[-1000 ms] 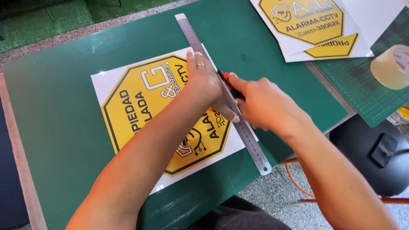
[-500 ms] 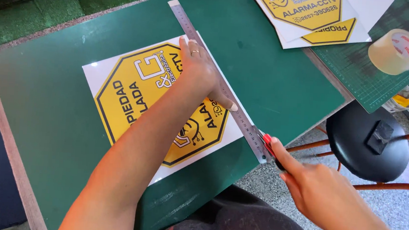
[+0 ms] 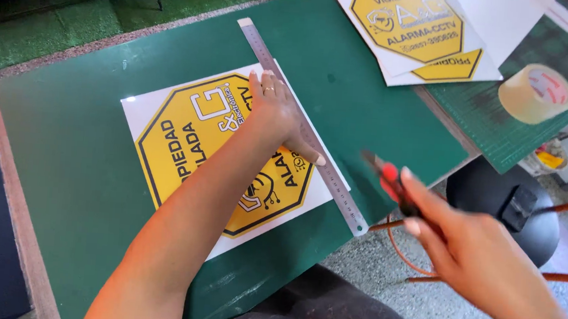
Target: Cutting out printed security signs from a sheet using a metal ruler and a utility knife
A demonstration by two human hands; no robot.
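A white sheet printed with a yellow octagonal sign (image 3: pixel 185 146) lies on a green cutting mat (image 3: pixel 70 164). A long metal ruler (image 3: pixel 335 190) runs diagonally along the sheet's right edge. My left hand (image 3: pixel 275 112) presses flat on the ruler and the sheet, fingers spread. My right hand (image 3: pixel 471 252) is lifted off the mat to the right of the ruler's near end and grips a red and black utility knife (image 3: pixel 389 180), which is blurred by motion.
More printed yellow signs (image 3: pixel 413 22) are stacked at the top right. A roll of clear tape (image 3: pixel 535 94) sits on a second green mat (image 3: pixel 493 127). A black stool (image 3: pixel 514 209) with orange legs stands below the table edge.
My right hand drew the knife down along the ruler to its near end, then lifted it clear to the right. My left hand stayed on the ruler.
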